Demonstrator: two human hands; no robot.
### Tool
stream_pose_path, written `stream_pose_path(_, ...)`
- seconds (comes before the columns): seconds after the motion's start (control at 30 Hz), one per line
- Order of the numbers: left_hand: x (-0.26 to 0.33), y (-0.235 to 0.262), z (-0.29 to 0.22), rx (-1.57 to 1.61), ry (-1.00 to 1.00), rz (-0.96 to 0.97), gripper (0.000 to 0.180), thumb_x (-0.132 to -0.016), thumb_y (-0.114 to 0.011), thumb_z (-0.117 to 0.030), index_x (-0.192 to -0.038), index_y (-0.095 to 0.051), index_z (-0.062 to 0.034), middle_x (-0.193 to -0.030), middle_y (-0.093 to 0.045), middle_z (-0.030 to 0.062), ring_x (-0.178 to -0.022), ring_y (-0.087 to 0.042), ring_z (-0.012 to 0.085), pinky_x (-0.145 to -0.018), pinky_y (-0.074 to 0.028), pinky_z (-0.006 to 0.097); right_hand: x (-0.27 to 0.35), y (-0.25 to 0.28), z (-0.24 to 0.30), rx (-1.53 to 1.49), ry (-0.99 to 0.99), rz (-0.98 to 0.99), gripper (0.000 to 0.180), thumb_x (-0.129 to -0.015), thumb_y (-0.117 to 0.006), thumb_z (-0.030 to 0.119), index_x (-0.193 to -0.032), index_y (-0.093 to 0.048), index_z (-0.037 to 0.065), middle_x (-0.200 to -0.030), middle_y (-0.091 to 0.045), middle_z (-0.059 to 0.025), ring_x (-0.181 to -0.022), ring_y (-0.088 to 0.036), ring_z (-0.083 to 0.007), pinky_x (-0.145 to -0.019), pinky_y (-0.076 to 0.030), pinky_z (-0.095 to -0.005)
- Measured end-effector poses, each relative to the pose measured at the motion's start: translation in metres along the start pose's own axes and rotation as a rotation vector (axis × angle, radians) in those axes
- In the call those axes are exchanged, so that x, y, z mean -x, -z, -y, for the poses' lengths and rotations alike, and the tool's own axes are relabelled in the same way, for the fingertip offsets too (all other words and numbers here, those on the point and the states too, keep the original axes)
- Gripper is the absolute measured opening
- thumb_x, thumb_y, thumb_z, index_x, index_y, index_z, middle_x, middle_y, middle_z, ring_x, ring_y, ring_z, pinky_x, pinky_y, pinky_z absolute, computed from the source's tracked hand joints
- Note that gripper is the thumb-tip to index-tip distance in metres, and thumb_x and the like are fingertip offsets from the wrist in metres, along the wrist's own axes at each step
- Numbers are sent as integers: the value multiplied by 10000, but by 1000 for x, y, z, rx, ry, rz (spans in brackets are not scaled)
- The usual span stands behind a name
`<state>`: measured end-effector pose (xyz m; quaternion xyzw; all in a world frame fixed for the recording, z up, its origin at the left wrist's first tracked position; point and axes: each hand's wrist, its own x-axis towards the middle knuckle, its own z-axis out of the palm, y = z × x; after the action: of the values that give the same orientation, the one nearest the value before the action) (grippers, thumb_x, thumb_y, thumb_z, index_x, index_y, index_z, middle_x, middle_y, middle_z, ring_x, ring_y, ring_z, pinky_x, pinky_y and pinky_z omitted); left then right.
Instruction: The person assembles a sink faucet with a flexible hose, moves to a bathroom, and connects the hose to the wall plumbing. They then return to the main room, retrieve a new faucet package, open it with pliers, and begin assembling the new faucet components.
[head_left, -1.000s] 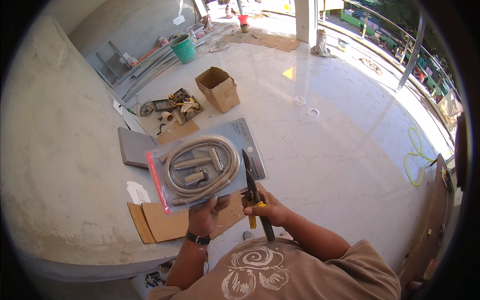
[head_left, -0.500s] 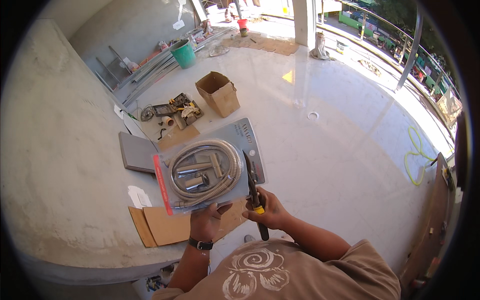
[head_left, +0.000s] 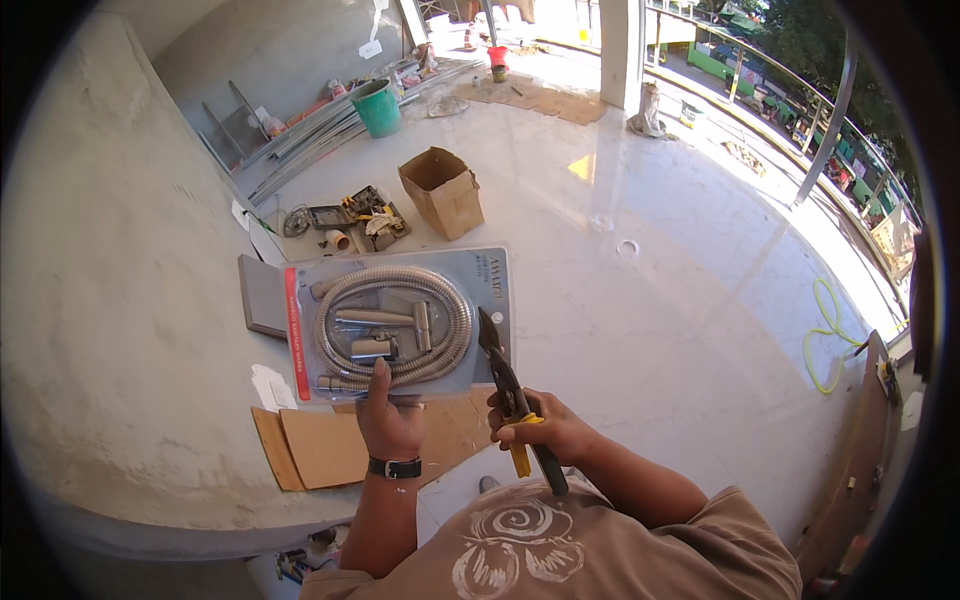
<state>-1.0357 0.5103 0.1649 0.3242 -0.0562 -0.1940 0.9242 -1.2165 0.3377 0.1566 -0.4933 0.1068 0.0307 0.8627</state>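
My left hand (head_left: 391, 425), with a black wristwatch (head_left: 395, 468) on its wrist, grips the lower edge of a blister pack (head_left: 397, 297), thumb on the front. Behind its see-through plastic lie a coiled metal hose (head_left: 462, 335), a chrome bidet sprayer (head_left: 380, 317) and a small chrome holder (head_left: 372, 349). The backing card is grey-blue with a red strip along the left side. My right hand (head_left: 548, 425) is closed round a pair of tin snips (head_left: 503, 375) with yellow and dark handles. Their dark blades point up beside the pack's right part; contact cannot be made out.
Beyond the pack stand an open cardboard box (head_left: 445, 205), a toolbox (head_left: 375, 218) with tools and a green bucket (head_left: 376, 108). Cardboard sheets (head_left: 325, 447) lie by the left wall. A yellow-green hose (head_left: 822, 345) curls on the pale tiled floor at right.
The pack has moved left and lies more level, with my left thumb now on its front. The snips have come away from the pack's edge, their handles now spread wider.
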Motion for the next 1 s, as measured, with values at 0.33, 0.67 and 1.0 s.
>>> stream_pose_path(0.33,12,10,3,17,134,-51,439,-1009,-705,-154,-1404,-556,-33,-1339,-665,114,-1208,-668,265,-1055,-557,477,-3,14,-9,68,103,138,739,-848,-774,324,-1432,-484,-23,-1290,-592,-165,-1324,-560,-316,-1117,-424,-458)
stream_pose_path(0.67,22,27,-1,-182,222,-57,402,-1007,-724,-176,-1371,-597,-64,-1276,-692,77,-1131,-705,224,-907,-622,412,-8,27,-15,75,-23,63,646,-865,-772,353,-1334,-539,-25,-1196,-617,-145,-1174,-601,-250,-983,-495,-419)
stream_pose_path(1.0,26,37,7,-178,263,30,477,-1026,-696,-247,-1422,-544,-27,-1359,-673,149,-1222,-679,304,-1062,-543,462,2,23,-24,367,43,-97,510,-823,-820,265,-1202,-576,26,-1023,-627,-73,-943,-606,-189,-888,-494,-350)
